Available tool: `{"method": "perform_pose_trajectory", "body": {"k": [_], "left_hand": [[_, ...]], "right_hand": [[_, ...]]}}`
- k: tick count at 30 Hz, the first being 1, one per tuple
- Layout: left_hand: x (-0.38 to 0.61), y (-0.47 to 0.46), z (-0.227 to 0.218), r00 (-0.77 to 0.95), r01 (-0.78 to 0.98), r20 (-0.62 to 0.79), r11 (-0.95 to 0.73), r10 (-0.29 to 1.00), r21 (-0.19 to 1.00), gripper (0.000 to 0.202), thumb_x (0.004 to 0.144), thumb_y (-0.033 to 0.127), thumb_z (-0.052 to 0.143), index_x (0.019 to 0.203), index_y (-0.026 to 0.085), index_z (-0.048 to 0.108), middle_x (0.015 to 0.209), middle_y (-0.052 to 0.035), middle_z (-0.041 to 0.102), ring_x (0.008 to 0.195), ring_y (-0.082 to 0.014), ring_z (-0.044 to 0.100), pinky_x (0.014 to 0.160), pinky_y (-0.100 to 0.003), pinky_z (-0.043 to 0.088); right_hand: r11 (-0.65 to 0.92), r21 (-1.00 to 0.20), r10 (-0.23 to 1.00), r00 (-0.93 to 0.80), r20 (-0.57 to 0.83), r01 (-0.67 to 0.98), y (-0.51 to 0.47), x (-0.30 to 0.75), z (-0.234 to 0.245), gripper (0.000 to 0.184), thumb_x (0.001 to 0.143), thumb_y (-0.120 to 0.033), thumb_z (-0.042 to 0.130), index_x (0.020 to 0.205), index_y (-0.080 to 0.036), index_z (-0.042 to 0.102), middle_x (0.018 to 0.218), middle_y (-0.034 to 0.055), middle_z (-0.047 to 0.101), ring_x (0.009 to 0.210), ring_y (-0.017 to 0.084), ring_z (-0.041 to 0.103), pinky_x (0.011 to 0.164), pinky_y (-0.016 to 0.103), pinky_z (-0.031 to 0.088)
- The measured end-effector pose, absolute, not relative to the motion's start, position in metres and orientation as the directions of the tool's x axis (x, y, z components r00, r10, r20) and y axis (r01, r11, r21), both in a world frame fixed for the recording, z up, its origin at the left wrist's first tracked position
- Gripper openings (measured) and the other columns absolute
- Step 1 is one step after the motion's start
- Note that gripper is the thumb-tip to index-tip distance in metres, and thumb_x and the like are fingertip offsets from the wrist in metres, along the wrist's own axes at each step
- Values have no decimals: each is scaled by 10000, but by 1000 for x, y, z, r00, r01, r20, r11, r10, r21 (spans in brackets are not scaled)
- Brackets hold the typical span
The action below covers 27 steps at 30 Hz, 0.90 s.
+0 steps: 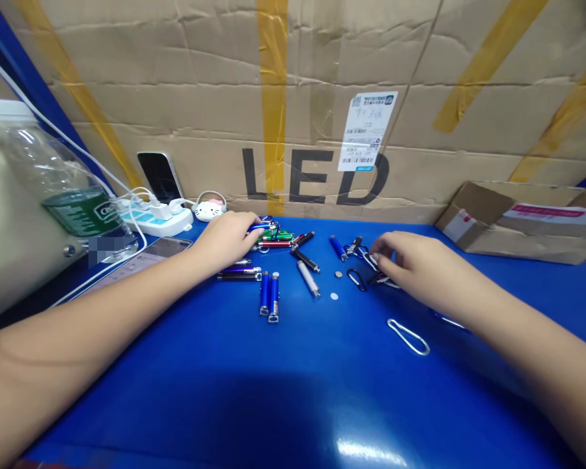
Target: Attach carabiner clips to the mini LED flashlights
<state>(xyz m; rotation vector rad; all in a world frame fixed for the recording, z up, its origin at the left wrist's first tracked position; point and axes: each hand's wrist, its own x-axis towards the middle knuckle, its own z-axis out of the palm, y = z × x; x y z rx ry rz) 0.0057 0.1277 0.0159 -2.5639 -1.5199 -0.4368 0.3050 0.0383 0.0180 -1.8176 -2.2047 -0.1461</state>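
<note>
At the back of the blue table, my left hand [232, 238] has its fingers closed around a blue mini flashlight [261, 226] on top of a pile. Green and red mini flashlights [276, 244] lie just under it. My right hand [410, 257] bends its thumb and fingers together at a silver carabiner [368, 259] in a small heap of clips; its fingertips are partly hidden. Beside that heap lie a black carabiner [356, 280] and a blue flashlight [338, 247]. Between the hands rest a silver flashlight [308, 279] and a black one [306, 260].
Two blue flashlights [269, 298] lie side by side nearer me. A large silver carabiner [408, 337] is at the right. A cardboard box [532, 225] stands back right; a large carton [200, 85] walls the back. Power strip [156, 220], phone [159, 176] and bottle [78, 202] crowd the left.
</note>
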Motion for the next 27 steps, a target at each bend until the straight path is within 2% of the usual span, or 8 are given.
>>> {"method": "perform_pose_trajectory", "body": {"k": [6,11,19,23,27], "left_hand": [[6,128,14,484,870,257,-491,837,-40,399,909,399,379,1096,149,628,1111,-120,670,1012,-281,609,887,-414,463],[7,127,12,478,870,266,-492,837,-15,372,895,363,410,1128,163,620,1162,-114,653,1055,-272,596,925,-413,449],[12,120,18,495,853,308,-522,812,4,368,870,286,418,1158,158,607,1152,-102,650,1063,-254,586,940,-401,440],[25,114,32,598,776,340,-630,726,-19,306,888,270,421,1083,180,639,1115,-77,655,1041,-223,576,926,-371,420],[51,110,40,795,600,248,-778,554,-187,258,911,245,432,1045,198,647,1013,-61,665,935,-191,590,805,-312,412]], "right_hand": [[226,-38,942,-209,262,973,48,322,11,207,827,-271,468,892,-196,650,885,62,647,780,198,602,692,313,453],[225,-37,938,-206,278,974,52,324,6,236,839,-326,493,896,-193,680,897,75,636,791,205,594,733,335,461],[259,11,920,-250,301,966,69,319,-13,269,865,-361,500,945,-190,692,1103,123,596,978,238,552,851,379,443],[229,4,928,-220,299,973,76,318,-16,271,868,-357,512,972,-180,689,1125,141,587,993,249,547,851,387,447],[220,-6,941,-210,266,975,76,317,-12,207,852,-310,535,868,-175,691,1097,130,596,962,232,562,837,363,451]]}}
